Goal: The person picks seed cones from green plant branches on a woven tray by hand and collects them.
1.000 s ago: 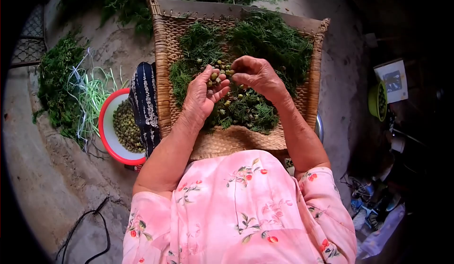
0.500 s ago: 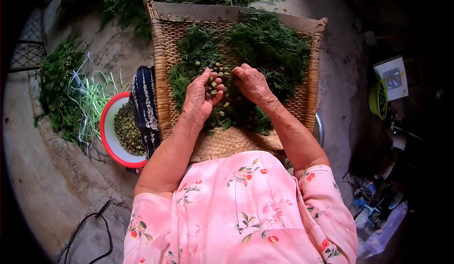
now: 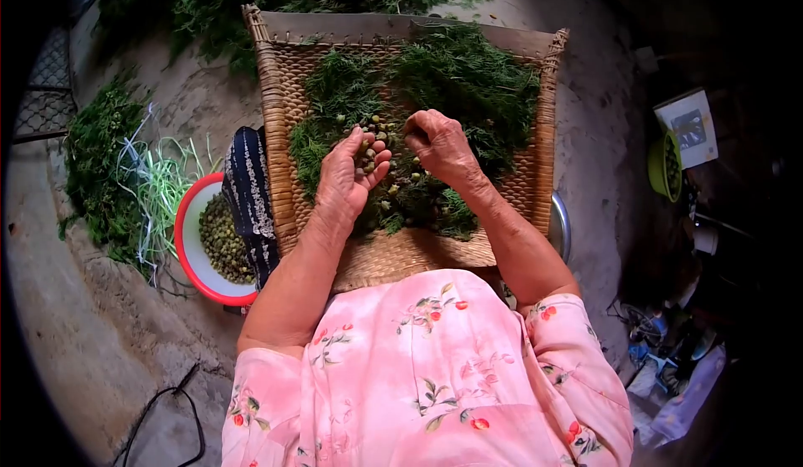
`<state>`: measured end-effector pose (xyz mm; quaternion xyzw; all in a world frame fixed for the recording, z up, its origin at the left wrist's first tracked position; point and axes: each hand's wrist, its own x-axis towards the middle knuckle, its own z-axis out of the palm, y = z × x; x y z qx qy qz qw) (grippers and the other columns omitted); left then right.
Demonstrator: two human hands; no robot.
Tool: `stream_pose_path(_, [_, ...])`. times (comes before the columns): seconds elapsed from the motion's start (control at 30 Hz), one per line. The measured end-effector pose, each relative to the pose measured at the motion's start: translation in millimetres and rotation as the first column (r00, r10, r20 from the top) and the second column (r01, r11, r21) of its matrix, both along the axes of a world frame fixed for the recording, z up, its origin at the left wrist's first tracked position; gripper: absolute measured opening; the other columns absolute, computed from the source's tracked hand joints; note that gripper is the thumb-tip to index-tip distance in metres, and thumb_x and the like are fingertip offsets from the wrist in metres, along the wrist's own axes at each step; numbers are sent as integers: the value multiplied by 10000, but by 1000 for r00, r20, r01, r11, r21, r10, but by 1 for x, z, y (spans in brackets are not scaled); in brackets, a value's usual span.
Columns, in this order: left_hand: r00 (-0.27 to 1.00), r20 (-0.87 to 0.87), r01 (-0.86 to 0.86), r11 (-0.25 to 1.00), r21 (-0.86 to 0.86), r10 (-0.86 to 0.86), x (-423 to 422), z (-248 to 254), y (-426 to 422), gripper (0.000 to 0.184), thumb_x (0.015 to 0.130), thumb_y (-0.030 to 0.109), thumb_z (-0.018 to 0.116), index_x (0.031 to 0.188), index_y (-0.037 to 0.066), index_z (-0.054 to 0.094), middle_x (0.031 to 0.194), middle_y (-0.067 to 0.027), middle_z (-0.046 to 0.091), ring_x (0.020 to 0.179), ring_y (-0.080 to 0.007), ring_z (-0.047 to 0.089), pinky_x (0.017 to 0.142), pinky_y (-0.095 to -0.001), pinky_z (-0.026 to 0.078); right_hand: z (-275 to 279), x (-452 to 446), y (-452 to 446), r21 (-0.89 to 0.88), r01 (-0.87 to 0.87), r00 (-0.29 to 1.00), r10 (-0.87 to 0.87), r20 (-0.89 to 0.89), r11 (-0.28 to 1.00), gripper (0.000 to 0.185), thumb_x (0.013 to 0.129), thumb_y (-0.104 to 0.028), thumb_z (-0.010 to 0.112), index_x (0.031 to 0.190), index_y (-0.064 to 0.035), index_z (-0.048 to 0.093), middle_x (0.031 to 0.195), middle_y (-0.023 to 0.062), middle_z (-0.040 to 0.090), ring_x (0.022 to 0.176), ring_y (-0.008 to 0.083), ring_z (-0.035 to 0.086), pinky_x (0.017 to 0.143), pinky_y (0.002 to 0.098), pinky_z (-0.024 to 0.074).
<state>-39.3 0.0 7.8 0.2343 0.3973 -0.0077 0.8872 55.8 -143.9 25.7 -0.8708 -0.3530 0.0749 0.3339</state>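
While the left hand (image 3: 341,181) cups round pods (image 3: 367,159), a bowl (image 3: 191,241) left of it already holds many, others lie ungathered beneath it among sprigs (image 3: 468,69), and whether the right hand (image 3: 442,145) pinches one, I cannot tell.

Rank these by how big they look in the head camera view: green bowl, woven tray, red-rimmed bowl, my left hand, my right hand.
1. Woven tray
2. Red-rimmed bowl
3. Left hand and right hand, too alike to rank
4. Green bowl

The right hand (image 3: 443,149) has drawn slightly from the left hand (image 3: 345,176).
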Motion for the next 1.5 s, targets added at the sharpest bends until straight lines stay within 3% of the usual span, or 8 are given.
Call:
stream_pose_path(0.17, [999, 39, 7, 999, -46, -5, 0, 2, -2, 251, 908, 274, 541, 982, 35, 555, 841, -92, 619, 736, -194, 627, 636, -302, 559, 22, -11, 10, 232, 1, 954, 69, -290, 973, 115, 800, -36, 596, 903, 13, 576, 789, 58, 595, 707, 120, 587, 625, 256, 494])
stream_pose_path(0.47, [999, -25, 41, 999, 31, -41, -1, 5, 0, 213, 873, 291, 592, 871, 79, 595, 747, -33, 604, 632, -131, 574, 497, -224, 469, 24, -6, 7, 260, 261, 836, -83, -543, 930, 116, 813, -55, 581, 909, 11, 580, 756, 46, 631, 632, 91, 606, 539, 235, 495])
stream_pose_path(0.67, [988, 17, 153, 982, 110, -155, -2, 12, -6, 135, 855, 212, 614, 931, 101, 605, 733, 13, 589, 599, -93, 548, 466, -200, 430, 14, -4, 6, 378, 380, 460, 182, -869, 844, 123, 818, -104, 601, 902, -14, 590, 726, -3, 596, 560, 53, 532, 469, 186, 420])
stream_pose_path(1.0, [979, 56, 189, 976, 105, -196, -1, 7, -6, 118, 870, 169, 564, 930, 71, 592, 737, -9, 589, 587, -106, 558, 430, -188, 428, 6, -11, 11, 345, 194, 742, 93, -664, 918, 137, 770, -41, 604, 893, 18, 588, 749, 28, 610, 681, 70, 558, 597, 222, 475])
stream_pose_path(1.27, [984, 7, 175, 972, 156, -178, 0, 9, -5, 71, 856, 163, 587, 880, 96, 583, 726, -15, 596, 570, -103, 553, 416, -185, 391, 20, -9, 6, 311, 369, 659, -11, -752, 876, 135, 828, -85, 594, 928, -15, 650, 738, -18, 622, 603, 31, 542, 539, 174, 454])
stream_pose_path(1.33, [994, -54, 98, 988, 116, -93, 1, 6, -4, 81, 840, 165, 606, 867, 90, 588, 728, -23, 595, 544, -110, 553, 393, -186, 384, 11, 4, -1, 380, 369, 819, -104, -564, 848, 124, 826, -79, 593, 919, -23, 651, 734, -15, 620, 608, 28, 538, 536, 182, 452])
stream_pose_path(1.37, [994, -64, 100, 988, 115, -93, 0, 7, -4, 92, 835, 175, 613, 878, 95, 596, 726, -19, 592, 545, -110, 550, 395, -192, 383, 12, 16, -8, 334, 336, 886, -176, -428, 881, 126, 800, -82, 604, 904, -30, 652, 760, 32, 638, 648, 97, 583, 582, 231, 476])
stream_pose_path(1.5, [993, -48, 116, 988, 99, -112, 2, 11, -2, 92, 838, 186, 612, 875, 102, 603, 721, -6, 590, 554, -108, 542, 408, -198, 384, 32, 50, -47, -55, 363, 932, -363, 14, 930, 127, 778, -147, 614, 889, -94, 644, 872, 108, 642, 814, 284, 625, 701, 373, 496])
